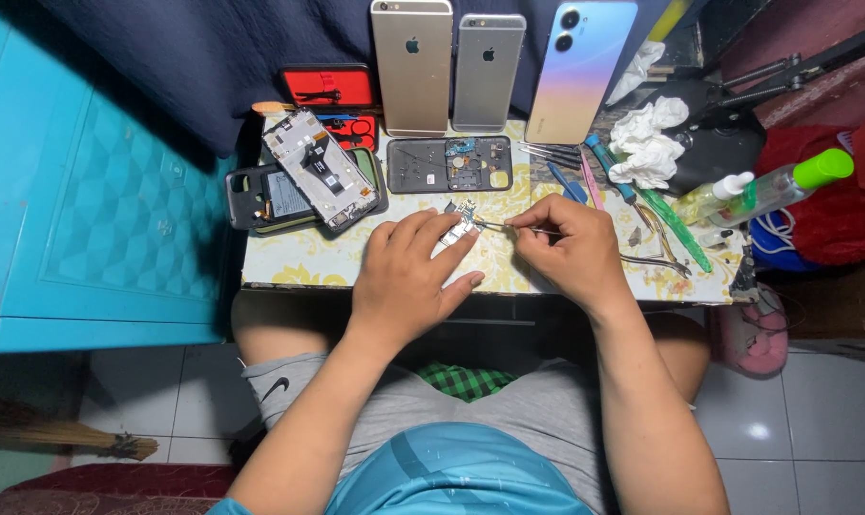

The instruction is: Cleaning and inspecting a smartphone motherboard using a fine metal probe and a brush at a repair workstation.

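Fingers (pixel 430 232) of the left hand (pixel 408 277) press flat on a small silver-and-green circuit board (pixel 461 229), lying just below the dark grey plastic phone frame (pixel 448 164). Right hand (pixel 571 250) pinches thin metal tweezers (pixel 494 226), their tip touching the board, below and right of that frame.
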